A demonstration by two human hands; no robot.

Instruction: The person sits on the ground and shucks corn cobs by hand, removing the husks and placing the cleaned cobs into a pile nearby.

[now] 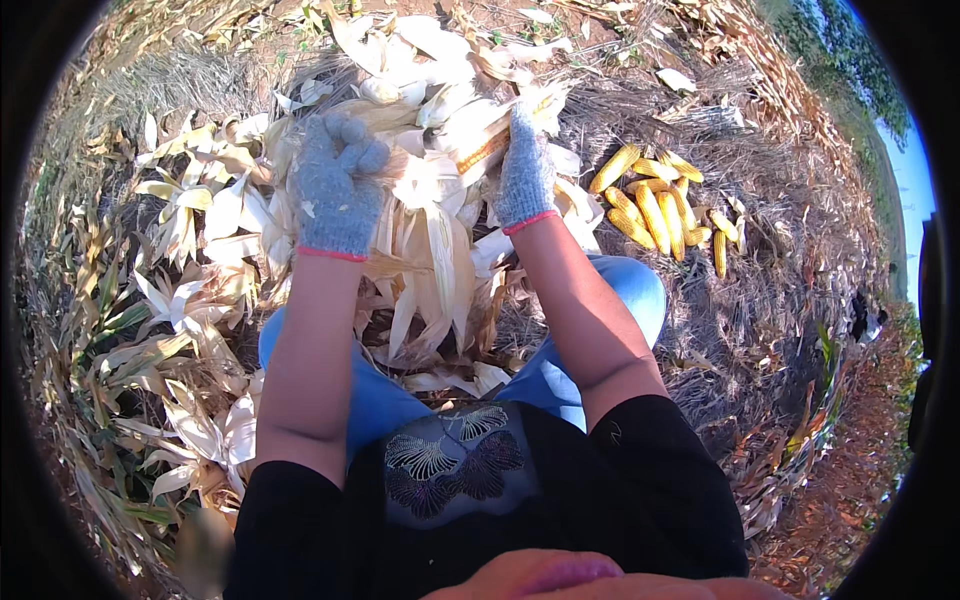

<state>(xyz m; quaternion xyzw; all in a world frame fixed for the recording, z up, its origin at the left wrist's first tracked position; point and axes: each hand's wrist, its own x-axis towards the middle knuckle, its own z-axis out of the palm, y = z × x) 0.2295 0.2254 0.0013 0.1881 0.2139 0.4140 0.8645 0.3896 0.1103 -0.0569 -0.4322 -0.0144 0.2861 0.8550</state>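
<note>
My right hand (529, 161), in a grey knitted glove with a red hem, grips a partly husked ear of corn (482, 152). Orange-yellow kernels show along one side, and pale husk still wraps the rest. My left hand (337, 180), gloved alike, is to the left of that ear with its fingers curled in. Pale dry corn husk (394, 166) comes out beside its fingers; the palm side is hidden. Under and between both hands spreads a heap of loose husks (427, 247), with several ears still in their husks (446, 101) at its far side.
Several bare yellow corn cobs (652, 214) lie piled on straw-covered ground to the right. More opened husks (217, 427) and dry stalks (82, 315) cover the left. My bent knees in blue jeans (630, 292) flank the heap. Trees (855, 67) stand at the far right.
</note>
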